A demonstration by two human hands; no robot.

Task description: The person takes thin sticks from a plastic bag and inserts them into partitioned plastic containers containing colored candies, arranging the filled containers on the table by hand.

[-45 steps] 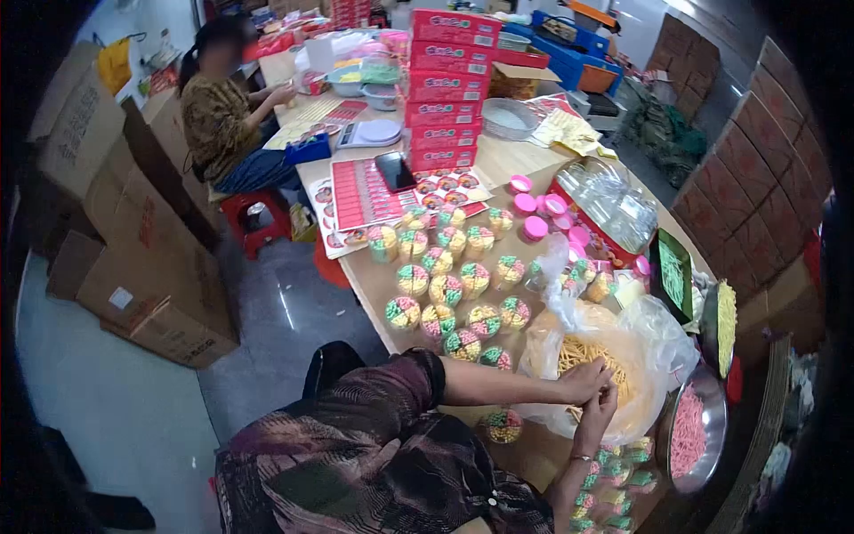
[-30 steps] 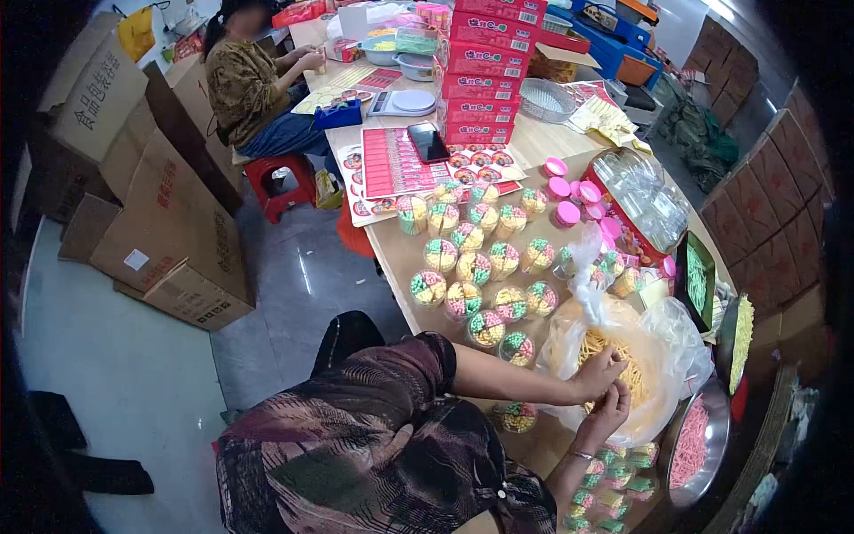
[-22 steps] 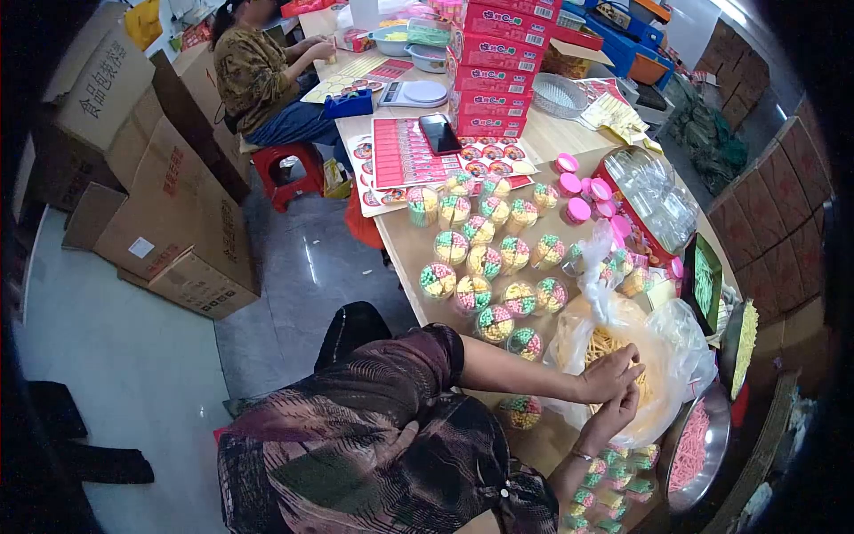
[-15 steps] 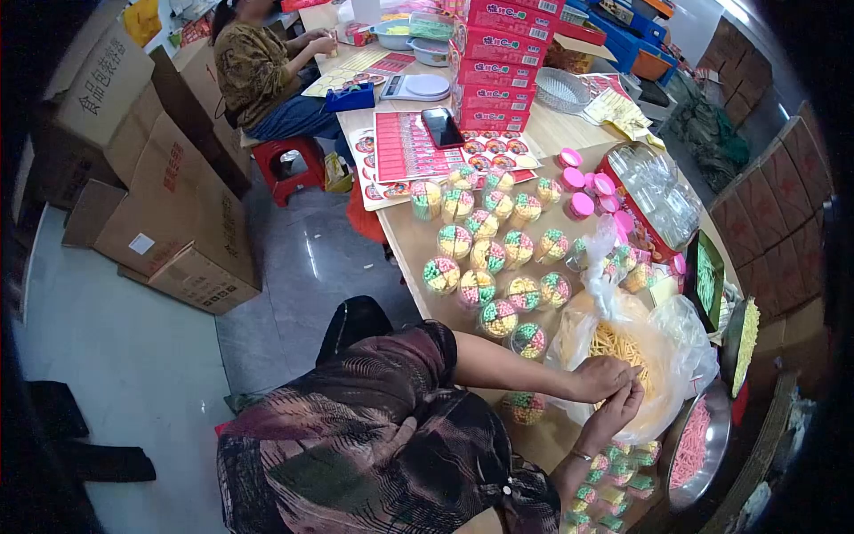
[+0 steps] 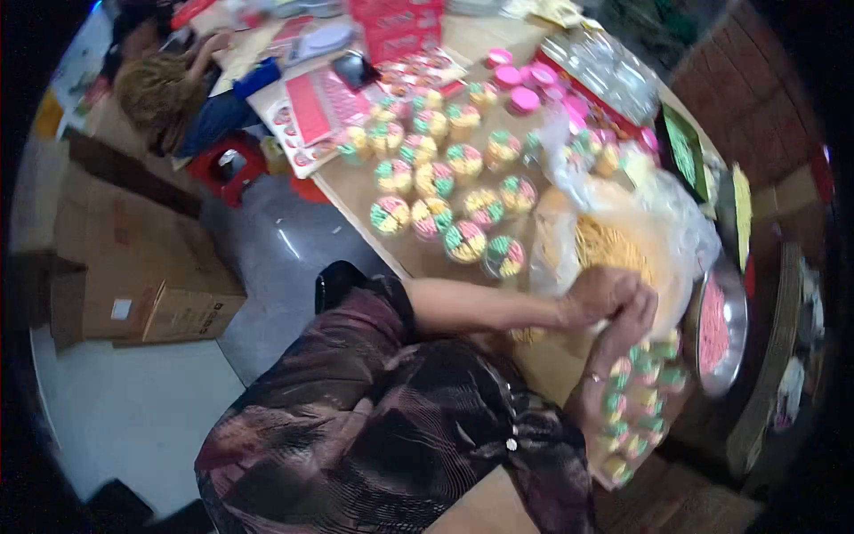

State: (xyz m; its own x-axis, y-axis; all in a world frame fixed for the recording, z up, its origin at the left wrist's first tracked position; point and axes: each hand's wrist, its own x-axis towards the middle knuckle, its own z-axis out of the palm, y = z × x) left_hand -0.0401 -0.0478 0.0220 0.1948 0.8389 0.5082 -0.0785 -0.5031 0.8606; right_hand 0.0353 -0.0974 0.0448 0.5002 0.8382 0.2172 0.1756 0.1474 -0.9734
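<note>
Over the mouth of a clear plastic bag of thin yellow-orange sticks, my two hands meet, fingertips together. My left hand, reaching in from the left, has its fingers closed. My right hand, below a bracelet-like band at the wrist, is also closed against it. Motion blur and the fingers hide whatever they hold. Left of the bag stand several clear cups packed with pink, green and yellow sticks. More filled cups are grouped below my right hand.
A metal bowl of pink sticks and a green tray lie right. Pink lids, a box of clear containers, printed sheets, a phone and red boxes are farther back. Another person sits at left.
The view has tilted and shifted, so the table's contents appear higher and the near cups show more. My hands remain together over the bag, now higher in view and more blurred.
</note>
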